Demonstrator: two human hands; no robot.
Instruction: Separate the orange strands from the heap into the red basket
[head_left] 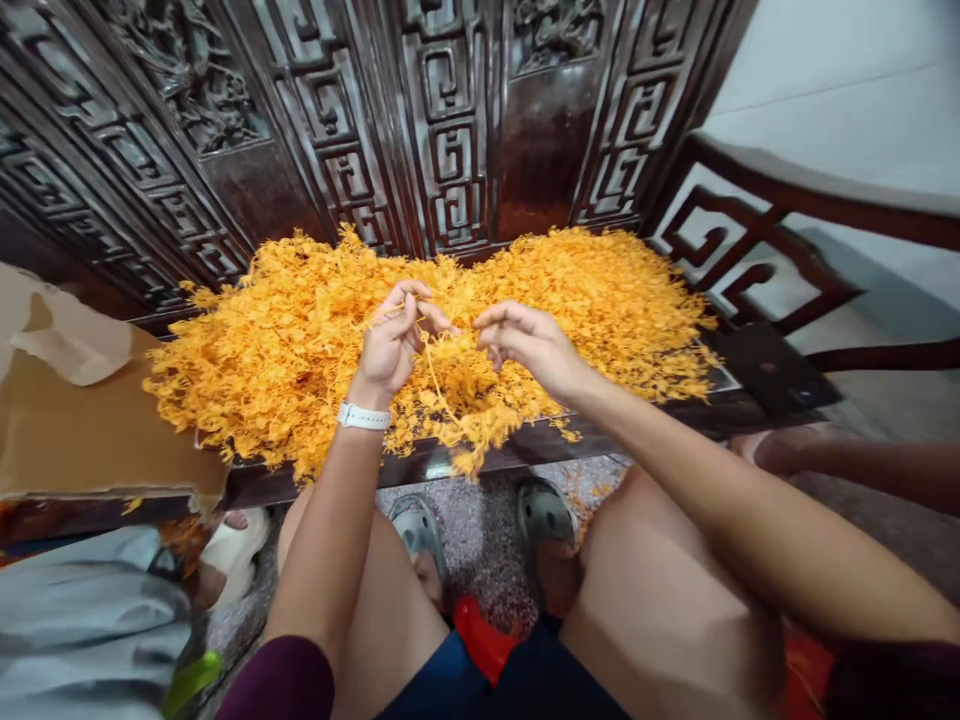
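My left hand (391, 338), with a white band at the wrist, pinches a thin orange plastic sprig (435, 375) between thumb and fingers. The sprig's stem hangs down to a bushy orange end at the front edge of the pile. Facing it, my right hand (531, 345) has its thumb and fingertips drawn together; what they hold, if anything, is too small to make out. Both hands are just above a large heap of orange sprigs (615, 310), which spreads out behind and on both sides of them.
The heap lies on a dark carved wooden bench (277, 205) with an openwork armrest (780, 215) at right. A dark flat object (776, 370) rests on the bench's right end. At left is a cardboard box (82, 430). Parts of other people show at both sides.
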